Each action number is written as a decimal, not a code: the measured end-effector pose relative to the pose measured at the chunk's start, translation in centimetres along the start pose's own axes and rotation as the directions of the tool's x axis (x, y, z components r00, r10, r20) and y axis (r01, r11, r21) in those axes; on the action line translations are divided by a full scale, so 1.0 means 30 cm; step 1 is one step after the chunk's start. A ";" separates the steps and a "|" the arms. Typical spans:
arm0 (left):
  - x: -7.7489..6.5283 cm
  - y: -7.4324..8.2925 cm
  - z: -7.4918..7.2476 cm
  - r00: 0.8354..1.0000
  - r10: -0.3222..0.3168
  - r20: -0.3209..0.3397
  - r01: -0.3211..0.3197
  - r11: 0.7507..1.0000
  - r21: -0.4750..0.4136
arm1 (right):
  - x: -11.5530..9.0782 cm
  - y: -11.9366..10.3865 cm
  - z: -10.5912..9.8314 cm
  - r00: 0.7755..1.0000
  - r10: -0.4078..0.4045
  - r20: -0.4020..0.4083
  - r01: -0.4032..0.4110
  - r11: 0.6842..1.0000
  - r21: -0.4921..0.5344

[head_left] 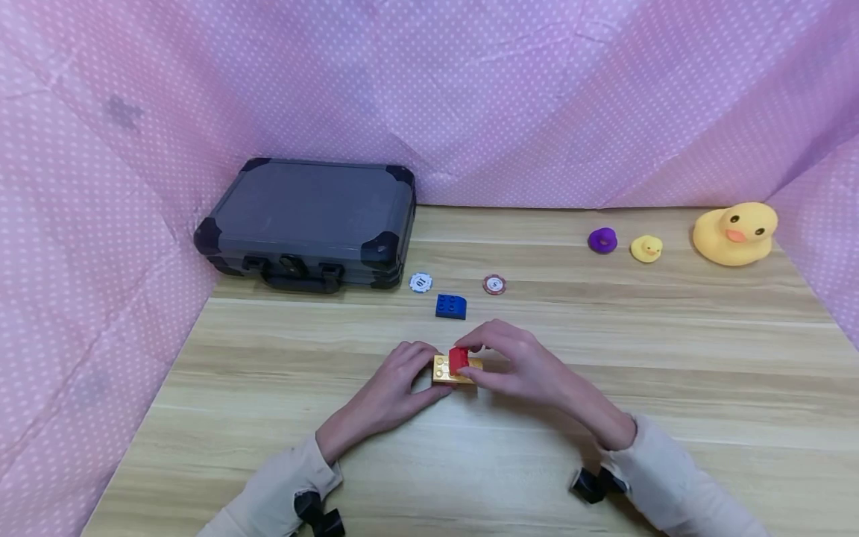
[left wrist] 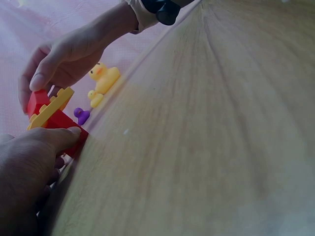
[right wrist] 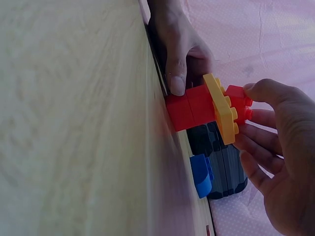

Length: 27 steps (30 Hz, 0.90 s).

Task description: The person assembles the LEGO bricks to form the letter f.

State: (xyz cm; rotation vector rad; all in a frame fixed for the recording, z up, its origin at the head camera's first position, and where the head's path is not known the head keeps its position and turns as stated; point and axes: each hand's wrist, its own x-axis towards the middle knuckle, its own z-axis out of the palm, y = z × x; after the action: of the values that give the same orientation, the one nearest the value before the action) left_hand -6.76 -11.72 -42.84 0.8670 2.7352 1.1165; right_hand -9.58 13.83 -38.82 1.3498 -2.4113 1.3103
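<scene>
In the middle of the table stands a small stack of toy building bricks. At its base are two red bricks (right wrist: pixel 191 109), held by the thumb and fingers of my left hand (head_left: pixel 396 388). Across them lies a yellow studded plate (right wrist: pixel 220 109), which sticks out beyond the bricks. On top of the plate sits a smaller red brick (head_left: pixel 458 361), pinched between the thumb and fingers of my right hand (head_left: pixel 526 369). Just behind the stack, a blue brick (head_left: pixel 451 306) with studs and a curved side rests on the wood.
A grey case (head_left: pixel 309 212) with black corners lies closed at the back left. Near its right corner are a white-blue chip (head_left: pixel 420 282) and a red chip (head_left: pixel 494 284). A purple duck (head_left: pixel 602 240), a small yellow duck (head_left: pixel 646 249) and a large yellow duck (head_left: pixel 734 235) stand back right.
</scene>
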 end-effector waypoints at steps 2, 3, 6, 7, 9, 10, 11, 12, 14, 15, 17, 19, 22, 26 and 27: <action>0.000 -0.001 -0.001 1.000 0.005 0.000 -0.005 1.000 -0.001 | 0.001 0.002 0.003 1.000 -0.016 -0.004 0.016 1.000 -0.007; -0.001 -0.001 -0.001 1.000 0.007 0.000 -0.007 1.000 -0.001 | 0.002 0.002 0.004 1.000 -0.022 -0.006 0.022 1.000 -0.012; -0.001 -0.001 -0.002 1.000 0.010 0.002 -0.010 1.000 -0.005 | 0.002 0.001 0.006 0.999 -0.031 -0.008 0.031 0.999 -0.020; -0.001 0.000 -0.003 1.000 0.011 0.003 -0.011 1.000 -0.005 | 0.002 -0.001 0.005 1.000 -0.030 -0.007 0.030 0.999 -0.022; -0.002 0.001 -0.003 1.000 0.013 0.004 -0.013 1.000 -0.005 | 0.002 -0.005 0.006 1.000 -0.025 -0.003 0.025 0.999 -0.025; -0.002 0.002 -0.004 1.000 0.013 0.005 -0.013 1.000 -0.004 | 0.001 -0.007 0.006 1.000 -0.020 -0.001 0.020 0.999 -0.025; -0.003 0.002 -0.004 1.000 0.013 0.006 -0.013 1.000 -0.004 | 0.001 -0.009 0.007 1.000 -0.015 0.003 0.015 1.000 -0.027; -0.003 0.002 -0.005 1.000 0.012 0.006 -0.012 1.000 -0.003 | 0.000 -0.012 0.008 1.000 -0.008 0.006 0.008 1.000 -0.029; -0.003 0.003 -0.006 1.000 0.007 0.009 -0.007 1.000 -0.005 | -0.001 -0.015 0.009 1.000 0.004 0.013 -0.003 0.999 -0.034; -0.003 0.003 -0.006 1.000 0.005 0.012 -0.004 1.000 -0.007 | -0.002 -0.015 0.011 1.000 0.009 0.016 -0.008 0.999 -0.040; -0.003 0.003 -0.006 1.000 -0.001 0.015 0.001 1.000 -0.012 | -0.003 -0.018 0.012 1.000 0.019 0.021 -0.018 0.999 -0.050; -0.003 0.002 -0.004 1.000 -0.003 0.016 0.003 1.000 -0.016 | -0.005 -0.020 0.014 0.999 0.024 0.022 -0.023 0.998 -0.061; -0.002 0.001 -0.002 1.000 0.005 0.011 -0.004 1.000 -0.017 | -0.006 -0.023 0.017 0.999 0.026 0.025 -0.025 0.997 -0.071; -0.001 -0.002 -0.001 1.000 0.025 -0.006 -0.025 1.000 -0.011 | -0.002 -0.024 0.022 1.000 0.010 0.023 -0.008 0.996 -0.084; -0.001 -0.002 -0.001 0.999 0.033 -0.010 -0.033 0.999 -0.009 | -0.001 -0.024 0.023 1.000 0.007 0.021 -0.005 0.996 -0.086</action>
State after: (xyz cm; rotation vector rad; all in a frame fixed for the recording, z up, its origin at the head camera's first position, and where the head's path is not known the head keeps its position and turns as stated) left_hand -6.77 -11.79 -42.87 0.9108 2.7312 1.1409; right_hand -8.83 13.18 -38.79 1.3425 -2.4569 1.1841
